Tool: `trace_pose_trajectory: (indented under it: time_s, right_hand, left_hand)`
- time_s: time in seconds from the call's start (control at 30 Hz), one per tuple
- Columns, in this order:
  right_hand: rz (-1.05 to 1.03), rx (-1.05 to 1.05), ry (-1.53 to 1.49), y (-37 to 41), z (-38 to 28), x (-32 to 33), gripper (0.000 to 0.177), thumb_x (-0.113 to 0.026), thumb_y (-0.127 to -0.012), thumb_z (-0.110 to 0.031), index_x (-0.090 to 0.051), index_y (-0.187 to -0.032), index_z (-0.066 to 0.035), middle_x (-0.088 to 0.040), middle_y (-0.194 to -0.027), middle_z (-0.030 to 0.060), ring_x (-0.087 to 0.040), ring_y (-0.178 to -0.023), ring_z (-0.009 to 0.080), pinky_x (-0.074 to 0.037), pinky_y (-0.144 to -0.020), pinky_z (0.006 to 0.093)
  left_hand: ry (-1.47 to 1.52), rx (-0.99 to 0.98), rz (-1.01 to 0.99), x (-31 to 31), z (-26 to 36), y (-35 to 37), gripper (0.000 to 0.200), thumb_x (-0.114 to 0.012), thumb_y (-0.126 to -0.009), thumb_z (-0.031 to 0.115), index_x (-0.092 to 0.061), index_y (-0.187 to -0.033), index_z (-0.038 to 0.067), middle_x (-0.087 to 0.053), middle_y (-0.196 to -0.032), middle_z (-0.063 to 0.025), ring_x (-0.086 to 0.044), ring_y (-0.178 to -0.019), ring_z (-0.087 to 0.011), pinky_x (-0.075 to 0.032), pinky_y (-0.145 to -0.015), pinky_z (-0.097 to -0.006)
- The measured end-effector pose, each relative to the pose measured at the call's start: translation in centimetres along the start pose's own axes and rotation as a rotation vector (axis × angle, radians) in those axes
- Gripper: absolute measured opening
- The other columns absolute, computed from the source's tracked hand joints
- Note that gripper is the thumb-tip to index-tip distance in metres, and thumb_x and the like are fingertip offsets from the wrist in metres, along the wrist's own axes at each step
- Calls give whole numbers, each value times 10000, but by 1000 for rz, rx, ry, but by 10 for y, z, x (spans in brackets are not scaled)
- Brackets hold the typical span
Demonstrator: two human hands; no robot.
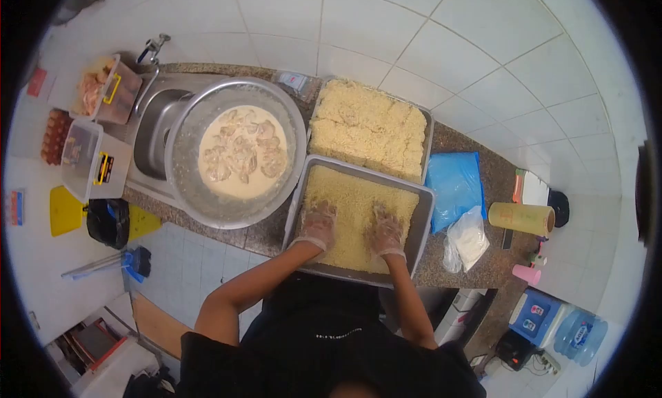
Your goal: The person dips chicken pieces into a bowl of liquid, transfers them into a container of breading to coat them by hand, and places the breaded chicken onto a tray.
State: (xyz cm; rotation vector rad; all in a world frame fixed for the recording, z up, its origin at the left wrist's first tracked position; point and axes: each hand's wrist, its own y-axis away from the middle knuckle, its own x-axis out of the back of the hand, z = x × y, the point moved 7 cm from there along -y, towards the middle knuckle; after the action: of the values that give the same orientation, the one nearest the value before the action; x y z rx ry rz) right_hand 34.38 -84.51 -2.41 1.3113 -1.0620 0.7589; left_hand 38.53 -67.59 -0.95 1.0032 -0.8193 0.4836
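Both hands wear clear plastic gloves and rest in a grey tray (427,222) of yellowish breadcrumbs (355,225). My left hand (318,227) presses into the crumbs near the tray's left wall, fingers stretched forward. On the right side, my right hand (386,231) lies in the same crumbs with its fingers apart. Crumbs partly cover the fingertips of both. Left of the tray stands a large metal bowl (183,156) with pieces of raw chicken (241,156) in creamy batter. Behind, a second tray (429,132) is filled with crumb-coated pieces (369,125).
A blue plastic bag (455,187) and a clear bag of white powder (471,241) lie to the right, near a wrap roll (520,219). Left of the bowl are a sink (153,139) and plastic tubs (114,167). A tiled wall rises behind the counter.
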Motion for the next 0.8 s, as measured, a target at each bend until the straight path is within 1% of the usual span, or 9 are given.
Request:
trace_pose_trajectory:
  time_s: [0.03,0.2,0.27,0.3,0.37,0.47,0.57,0.7,0.8]
  right_hand:
    - [-253,-110,-173,13,-1,-1,677,-487,-866,-457,-407,-1359,0,-466,-1334,245,-415,-1258,399,-303,-1077,439]
    - [-84,-383,-277,45,12,-32,689,-453,-894,-497,-395,-1373,-5,-453,-1353,251,-431,-1258,386,-326,-1059,444]
    - [-92,-434,-304,49,17,-34,694,-439,-895,-521,-406,-1375,-21,-481,-1341,227,-464,-1240,372,-345,-1047,448]
    - [-117,-332,-304,41,16,-2,670,-464,-894,-510,-442,-1348,-18,-505,-1314,227,-493,-1212,364,-357,-1039,441]
    - [-159,-226,-293,45,8,54,647,-489,-893,-499,-479,-1320,-14,-529,-1288,226,-523,-1183,355,-368,-1032,434]
    - [-34,-124,-635,37,-8,93,500,-539,-885,-386,-571,-1214,-11,-606,-1154,229,-583,-1082,349,-427,-959,392]
    - [-50,-214,-2,18,-9,79,379,-574,-885,-333,-621,-1159,-75,-605,-1185,184,-583,-1078,346,-463,-905,400]
    - [306,381,-501,-43,-120,91,254,-599,-865,-225,-648,-1061,-70,-656,-1027,126,-609,-985,299,-471,-874,376]
    - [347,536,-317,-76,-250,141,248,-541,-895,-233,-637,-1052,-66,-658,-1001,131,-625,-930,313,-503,-817,395]
  left_hand:
    - [19,105,-69,-7,-8,8,689,-470,-886,345,-222,-1463,62,-343,-1423,-260,-372,-1310,-369,-319,-1071,-440]
    - [103,269,-157,-76,-26,-10,810,-497,-850,485,-206,-1470,52,-343,-1421,-282,-369,-1309,-391,-351,-1048,-436]
    - [626,190,-255,-41,6,-6,668,-517,-848,373,-380,-1374,-17,-410,-1378,-273,-425,-1276,-369,-338,-1060,-426]
    - [638,193,-243,-20,12,7,668,-517,-848,373,-380,-1374,-17,-410,-1378,-273,-425,-1276,-369,-338,-1060,-426]
    - [571,148,256,40,13,38,563,-507,-866,387,-519,-1272,-2,-515,-1257,-289,-490,-1194,-398,-377,-1023,-425]
    - [698,-12,427,61,-15,47,439,-490,-876,330,-627,-1119,-9,-617,-1100,-258,-572,-1089,-372,-411,-988,-419]
    - [732,-56,427,106,-59,75,384,-469,-886,273,-627,-1110,5,-616,-1133,-210,-557,-1103,-356,-411,-980,-430]
    - [812,150,571,128,-161,98,294,-487,-872,212,-660,-1028,33,-629,-1061,-227,-606,-995,-371,-486,-863,-419]
    - [573,159,761,108,-234,96,248,-552,-825,135,-669,-1027,51,-654,-1000,-199,-626,-949,-355,-482,-857,-419]
